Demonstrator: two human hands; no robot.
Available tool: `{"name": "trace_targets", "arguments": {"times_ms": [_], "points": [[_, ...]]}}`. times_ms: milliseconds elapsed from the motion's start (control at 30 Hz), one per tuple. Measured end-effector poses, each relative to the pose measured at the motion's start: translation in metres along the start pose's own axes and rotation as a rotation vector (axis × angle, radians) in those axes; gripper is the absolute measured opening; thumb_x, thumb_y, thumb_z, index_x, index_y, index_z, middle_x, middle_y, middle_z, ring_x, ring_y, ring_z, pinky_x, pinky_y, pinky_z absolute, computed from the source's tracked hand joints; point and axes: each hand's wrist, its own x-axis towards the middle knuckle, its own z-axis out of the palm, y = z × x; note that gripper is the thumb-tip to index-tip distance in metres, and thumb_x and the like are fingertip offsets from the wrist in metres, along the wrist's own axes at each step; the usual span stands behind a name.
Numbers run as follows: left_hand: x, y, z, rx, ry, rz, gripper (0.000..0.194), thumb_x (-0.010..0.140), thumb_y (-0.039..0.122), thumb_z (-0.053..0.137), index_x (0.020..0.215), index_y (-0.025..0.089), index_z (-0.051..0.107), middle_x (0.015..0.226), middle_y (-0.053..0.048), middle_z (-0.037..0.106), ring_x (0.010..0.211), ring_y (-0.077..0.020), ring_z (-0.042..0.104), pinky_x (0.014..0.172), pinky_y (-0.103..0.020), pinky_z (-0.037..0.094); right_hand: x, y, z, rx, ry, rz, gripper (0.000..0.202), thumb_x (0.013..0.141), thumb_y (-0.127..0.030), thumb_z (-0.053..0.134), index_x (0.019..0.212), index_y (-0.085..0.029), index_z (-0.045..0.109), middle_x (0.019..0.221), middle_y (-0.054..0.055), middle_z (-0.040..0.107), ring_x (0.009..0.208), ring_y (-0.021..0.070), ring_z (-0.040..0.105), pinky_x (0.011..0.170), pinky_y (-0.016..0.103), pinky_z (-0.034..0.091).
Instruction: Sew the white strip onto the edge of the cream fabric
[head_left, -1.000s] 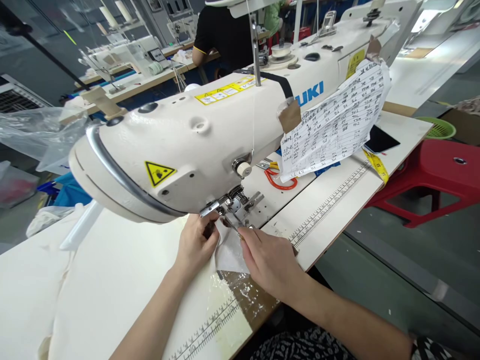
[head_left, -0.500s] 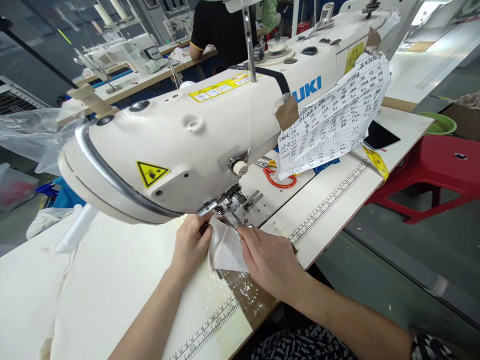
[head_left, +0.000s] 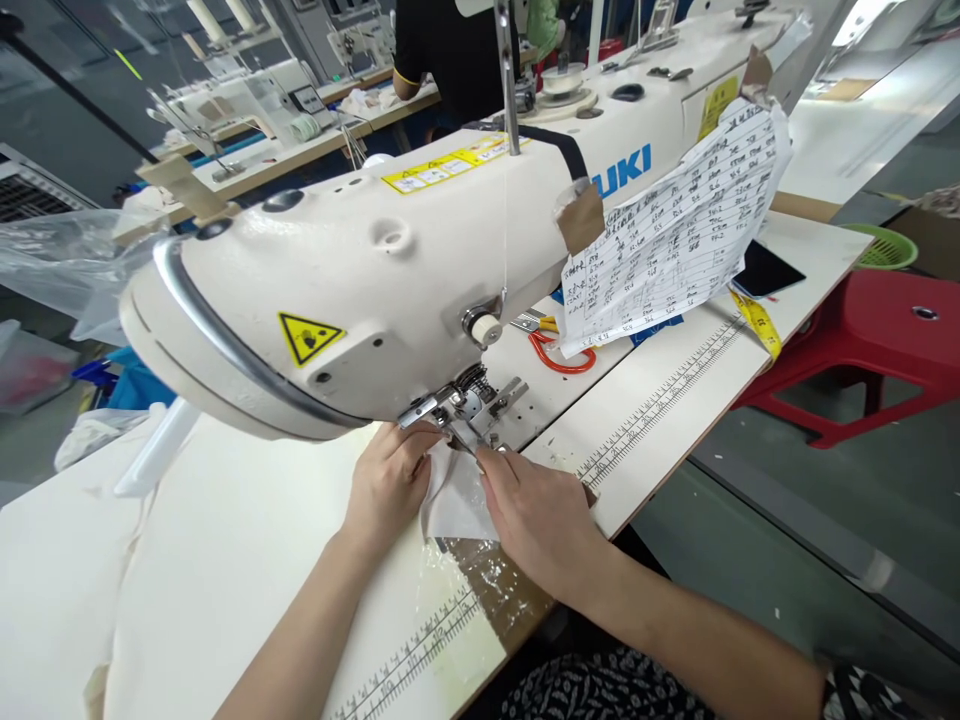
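Observation:
A piece of white cloth (head_left: 459, 500) lies at the front of the sewing machine (head_left: 337, 280), its far end close to the presser foot (head_left: 454, 405). On the cloth's left edge my left hand (head_left: 390, 475) is closed, fingers bent under the machine head; the fingertips are partly hidden. My right hand (head_left: 536, 505) rests over the cloth's right side, closed on a slim metal tool (head_left: 466, 434) that looks like tweezers. The tool's tip points towards the needle area, where the exact contact is hidden.
Orange-handled scissors (head_left: 562, 355) lie behind the needle area, under a handwritten sheet (head_left: 675, 235) taped to the machine. A phone (head_left: 769, 270) and yellow tape measure (head_left: 757, 325) are at right, near a red stool (head_left: 885, 340). A person in black (head_left: 472, 60) sits beyond.
The camera view has shifted slightly. My left fingers have moved a little forward and to the right beside the presser foot. My right hand keeps its hold on the metal tool.

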Motion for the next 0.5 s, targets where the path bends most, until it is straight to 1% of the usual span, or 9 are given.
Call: {"name": "trace_targets", "arguments": {"times_ms": [67,133,200,267,300,367,433,500], "points": [[0.001,0.001,-0.003,-0.013,-0.019,0.042,0.025,0.09,0.007,0.044,0.099,0.02,0.063,0.098,-0.007,0.069,0.092,-0.0195,0.064,0.078,-0.032,0.054,-0.009,0.0,-0.006,0.033,-0.004,0.029,0.03,0.096,-0.011,0.046,0.125,-0.01,0.055,0.093,0.011,0.075,0.069,0.0222,0.071,0.05,0.031,0.047],[0.0,0.004,-0.007,-0.049,-0.057,0.053,0.024,0.091,0.008,0.046,0.103,0.021,0.062,0.102,-0.008,0.067,0.095,-0.0198,0.063,0.081,-0.033,0.055,-0.025,0.001,-0.016,0.158,-0.035,0.056,0.029,0.095,-0.012,0.046,0.124,-0.013,0.054,0.092,0.008,0.075,0.069,0.0219,0.071,0.052,0.031,0.047],[0.0,0.009,-0.013,-0.07,-0.135,0.044,0.028,0.092,0.009,0.044,0.11,0.021,0.062,0.108,-0.01,0.064,0.099,-0.0213,0.061,0.083,-0.036,0.055,-0.047,0.004,-0.027,0.348,-0.108,0.07,0.022,0.095,-0.014,0.046,0.115,-0.018,0.055,0.086,0.003,0.073,0.067,0.0199,0.07,0.054,0.029,0.048],[-0.001,0.017,-0.019,-0.04,-0.213,0.026,0.033,0.092,0.009,0.041,0.115,0.019,0.062,0.112,-0.012,0.061,0.103,-0.0239,0.058,0.085,-0.04,0.056,-0.071,0.008,-0.036,0.476,-0.176,0.076,0.016,0.095,-0.015,0.043,0.105,-0.021,0.054,0.079,0.001,0.07,0.064,0.0182,0.068,0.053,0.027,0.047],[-0.002,0.021,-0.02,-0.007,-0.234,0.019,0.034,0.092,0.009,0.04,0.117,0.018,0.062,0.113,-0.013,0.06,0.104,-0.0254,0.057,0.085,-0.042,0.056,-0.082,0.01,-0.04,0.494,-0.197,0.072,0.017,0.095,-0.014,0.041,0.103,-0.022,0.053,0.076,0.0,0.068,0.063,0.0178,0.067,0.053,0.027,0.047],[-0.003,0.032,-0.021,0.071,-0.249,0.006,0.033,0.093,0.012,0.04,0.118,0.013,0.062,0.115,-0.015,0.058,0.106,-0.0277,0.055,0.087,-0.045,0.056,-0.099,0.015,-0.042,0.475,-0.189,0.033,0.023,0.094,-0.01,0.036,0.107,-0.023,0.052,0.077,0.0,0.068,0.063,0.0181,0.067,0.054,0.027,0.049],[-0.004,0.042,-0.017,0.148,-0.244,-0.018,0.033,0.093,0.014,0.042,0.119,0.008,0.062,0.116,-0.017,0.058,0.106,-0.0293,0.054,0.089,-0.046,0.056,-0.107,0.018,-0.041,0.432,-0.14,-0.026,0.032,0.092,-0.006,0.034,0.114,-0.024,0.05,0.083,0.002,0.07,0.067,0.0189,0.069,0.055,0.028,0.051],[-0.007,0.05,-0.011,0.206,-0.227,-0.042,0.034,0.093,0.014,0.043,0.12,0.004,0.061,0.118,-0.018,0.058,0.108,-0.0304,0.054,0.091,-0.047,0.056,-0.108,0.021,-0.038,0.388,-0.092,-0.081,0.038,0.092,-0.004,0.033,0.12,-0.023,0.049,0.088,0.003,0.071,0.071,0.0196,0.071,0.056,0.028,0.053]]}}
